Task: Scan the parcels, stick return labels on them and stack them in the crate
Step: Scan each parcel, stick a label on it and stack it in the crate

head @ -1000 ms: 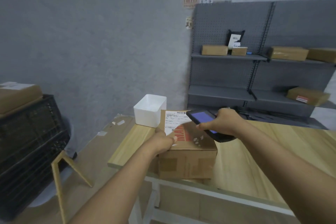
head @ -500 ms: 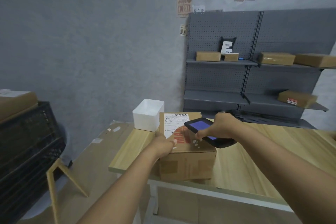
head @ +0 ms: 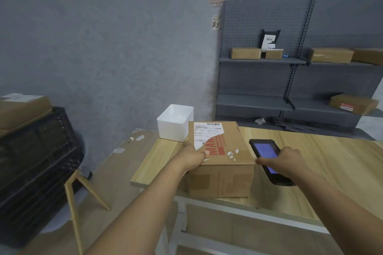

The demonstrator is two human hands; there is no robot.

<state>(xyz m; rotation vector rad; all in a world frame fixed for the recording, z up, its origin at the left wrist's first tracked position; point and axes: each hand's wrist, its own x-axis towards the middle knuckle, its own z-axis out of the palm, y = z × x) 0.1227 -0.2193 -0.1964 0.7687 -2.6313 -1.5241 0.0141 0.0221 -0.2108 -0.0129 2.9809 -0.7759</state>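
Note:
A brown cardboard parcel with red print stands at the left end of the wooden table. On its top is a white shipping label with a barcode. My left hand grips the parcel's near left top edge, thumb on the label's lower corner. My right hand holds a black handheld scanner with a lit blue screen, just right of the parcel and low over the table. A black crate stands at the left with a brown parcel on top.
A white open bin stands on the table behind the parcel. Grey shelving at the back holds several brown boxes. Flattened cardboard lies on the floor left of the table, and a wooden trestle leg stands beside the crate.
My right hand has carried the scanner from above the parcel's top down to its right side, near the table. My left hand has stayed on the parcel.

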